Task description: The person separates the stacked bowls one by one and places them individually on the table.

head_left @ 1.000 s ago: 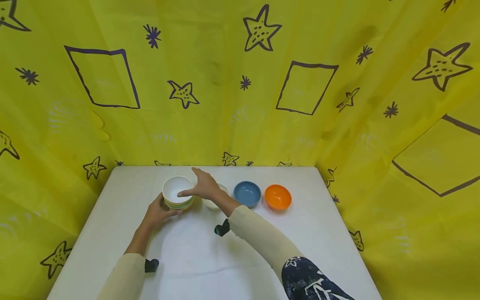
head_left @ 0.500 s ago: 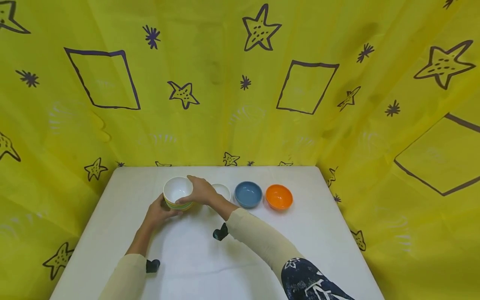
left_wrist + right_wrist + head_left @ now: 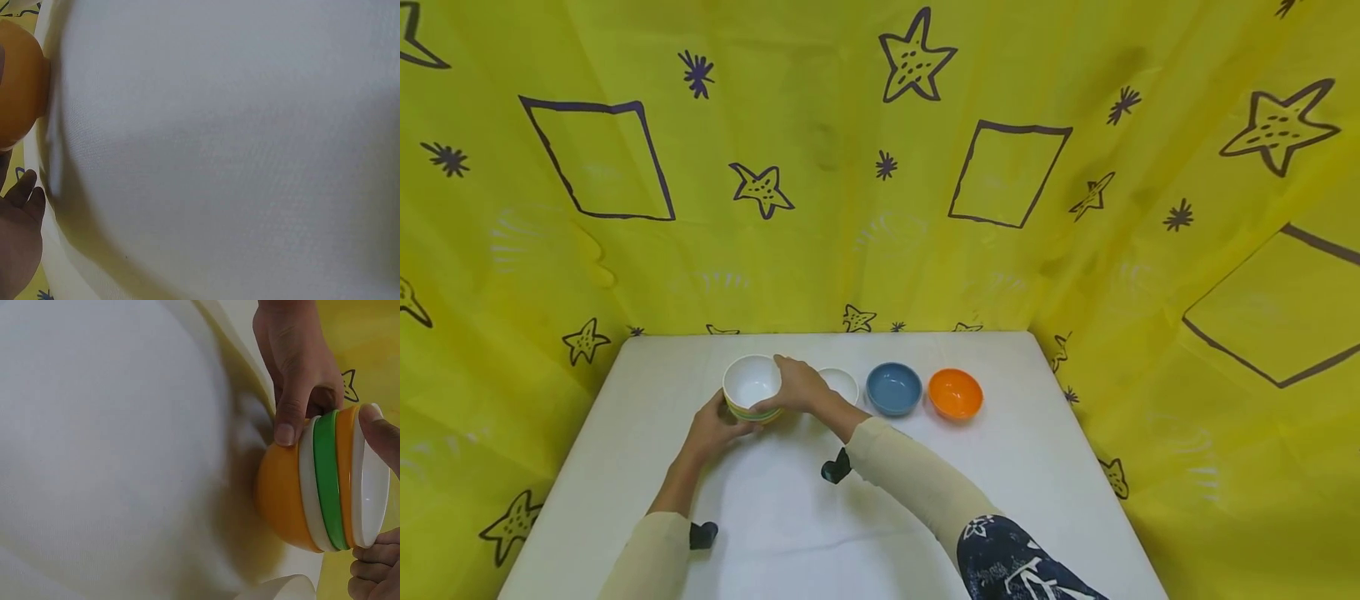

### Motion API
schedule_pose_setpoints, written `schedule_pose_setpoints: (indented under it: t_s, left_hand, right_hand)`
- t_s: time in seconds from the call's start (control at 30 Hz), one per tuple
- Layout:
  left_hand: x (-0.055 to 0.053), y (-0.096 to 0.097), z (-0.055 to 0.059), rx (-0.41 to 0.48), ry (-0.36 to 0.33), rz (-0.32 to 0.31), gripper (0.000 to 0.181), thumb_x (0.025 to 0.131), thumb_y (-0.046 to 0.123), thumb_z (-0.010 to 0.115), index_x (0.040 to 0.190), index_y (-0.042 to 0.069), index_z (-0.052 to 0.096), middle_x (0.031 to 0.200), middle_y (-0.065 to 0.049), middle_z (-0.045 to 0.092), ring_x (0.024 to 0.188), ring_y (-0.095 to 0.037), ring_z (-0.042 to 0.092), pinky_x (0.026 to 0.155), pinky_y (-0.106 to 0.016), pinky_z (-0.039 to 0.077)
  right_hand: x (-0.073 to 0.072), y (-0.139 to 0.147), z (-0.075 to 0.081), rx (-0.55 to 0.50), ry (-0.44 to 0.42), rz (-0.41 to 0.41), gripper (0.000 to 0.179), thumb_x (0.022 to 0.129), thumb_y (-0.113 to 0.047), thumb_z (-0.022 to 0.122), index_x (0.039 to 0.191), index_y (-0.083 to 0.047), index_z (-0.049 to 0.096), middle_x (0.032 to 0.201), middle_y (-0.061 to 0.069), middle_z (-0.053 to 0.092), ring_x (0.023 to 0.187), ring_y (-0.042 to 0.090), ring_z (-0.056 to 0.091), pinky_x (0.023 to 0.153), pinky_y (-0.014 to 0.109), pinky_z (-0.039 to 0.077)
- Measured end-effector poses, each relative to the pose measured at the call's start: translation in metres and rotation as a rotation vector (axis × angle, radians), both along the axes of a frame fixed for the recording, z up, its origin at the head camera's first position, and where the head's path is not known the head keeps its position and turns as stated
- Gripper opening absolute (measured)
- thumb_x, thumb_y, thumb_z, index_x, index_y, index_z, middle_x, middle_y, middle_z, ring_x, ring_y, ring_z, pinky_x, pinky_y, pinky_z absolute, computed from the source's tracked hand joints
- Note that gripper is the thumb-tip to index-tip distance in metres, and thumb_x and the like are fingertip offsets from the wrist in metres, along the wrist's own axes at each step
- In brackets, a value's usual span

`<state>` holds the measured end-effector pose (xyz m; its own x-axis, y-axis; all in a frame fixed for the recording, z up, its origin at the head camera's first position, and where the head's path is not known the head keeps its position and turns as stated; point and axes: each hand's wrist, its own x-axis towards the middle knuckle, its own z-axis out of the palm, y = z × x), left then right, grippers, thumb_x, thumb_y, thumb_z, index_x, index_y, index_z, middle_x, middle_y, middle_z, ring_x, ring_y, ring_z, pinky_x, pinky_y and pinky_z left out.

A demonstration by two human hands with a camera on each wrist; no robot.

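Note:
My left hand point(image 3: 709, 429) grips a stack of nested bowls low on its left side. In the right wrist view its thumb presses the bottom orange bowl point(image 3: 278, 494). Above that bowl come a white bowl, a green bowl point(image 3: 327, 481), another orange bowl point(image 3: 345, 478) and, on top, a white bowl point(image 3: 748, 379). My right hand point(image 3: 800, 385) holds this top bowl by its right side, thumb at the rim and fingers around the far side. Only part of an orange bowl point(image 3: 22, 87) shows in the left wrist view.
Right of the stack, a cream-white bowl point(image 3: 842, 383) stands partly hidden by my right hand. Beyond it sit a blue bowl point(image 3: 894, 389) and an orange bowl point(image 3: 956, 394) in a row. A yellow patterned curtain point(image 3: 820, 267) borders the white table point(image 3: 1000, 500).
My right hand has moved from spread fingers over the stack to a hold on the top white bowl's right side. My left hand keeps its grip, almost unmoved.

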<state>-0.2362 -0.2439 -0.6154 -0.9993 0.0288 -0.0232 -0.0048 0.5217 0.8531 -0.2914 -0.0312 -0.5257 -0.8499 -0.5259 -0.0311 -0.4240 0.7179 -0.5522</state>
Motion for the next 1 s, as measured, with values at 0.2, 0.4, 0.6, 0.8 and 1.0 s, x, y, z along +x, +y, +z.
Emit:
schedule_pose_setpoints:
  t_s: [0.2, 0.4, 0.6, 0.8, 1.0]
  left_hand:
    - [-0.001, 0.002, 0.001, 0.003, 0.017, -0.009, 0.102, 0.080, 0.026, 0.093, 0.157, -0.008, 0.035, 0.157, -0.035, 0.040, 0.149, -0.054, 0.030, 0.122, -0.068, 0.023]
    - [-0.001, 0.002, 0.002, -0.002, 0.047, -0.006, 0.102, 0.079, 0.025, 0.094, 0.156, -0.008, 0.036, 0.156, -0.036, 0.042, 0.148, -0.055, 0.032, 0.121, -0.069, 0.025]
    - [0.000, 0.001, 0.003, -0.017, 0.012, -0.004, 0.106, 0.080, 0.028, 0.093, 0.159, -0.008, 0.032, 0.159, -0.035, 0.038, 0.150, -0.053, 0.028, 0.123, -0.068, 0.022]
    - [0.002, 0.001, 0.004, -0.025, 0.000, -0.009, 0.107, 0.081, 0.031, 0.093, 0.159, -0.008, 0.031, 0.161, -0.035, 0.035, 0.151, -0.053, 0.026, 0.123, -0.067, 0.022]
    - [0.004, 0.002, 0.009, -0.026, 0.037, -0.010, 0.101, 0.083, 0.029, 0.092, 0.157, -0.007, 0.035, 0.158, -0.035, 0.039, 0.149, -0.053, 0.030, 0.122, -0.068, 0.024]
  right_hand:
    - [-0.001, -0.001, 0.000, 0.015, 0.014, 0.001, 0.088, 0.074, -0.055, 0.093, 0.139, -0.006, 0.059, 0.121, 0.003, 0.070, 0.103, 0.014, 0.067, 0.079, 0.021, 0.054]
    - [0.000, -0.003, 0.002, 0.044, 0.035, -0.012, 0.091, 0.074, -0.055, 0.093, 0.141, -0.006, 0.057, 0.123, 0.005, 0.069, 0.105, 0.016, 0.067, 0.080, 0.022, 0.055]
    - [0.000, -0.004, -0.001, 0.028, 0.045, -0.033, 0.092, 0.072, -0.054, 0.095, 0.140, -0.007, 0.056, 0.122, 0.004, 0.070, 0.104, 0.016, 0.068, 0.080, 0.021, 0.055]
    - [0.000, 0.000, 0.001, -0.021, 0.047, -0.017, 0.090, 0.072, -0.050, 0.096, 0.140, -0.008, 0.056, 0.122, 0.004, 0.070, 0.103, 0.015, 0.068, 0.080, 0.021, 0.055]
    - [0.005, 0.008, 0.016, -0.085, 0.059, 0.030, 0.094, 0.070, -0.045, 0.098, 0.145, -0.009, 0.053, 0.126, 0.005, 0.070, 0.105, 0.014, 0.067, 0.082, 0.021, 0.054]
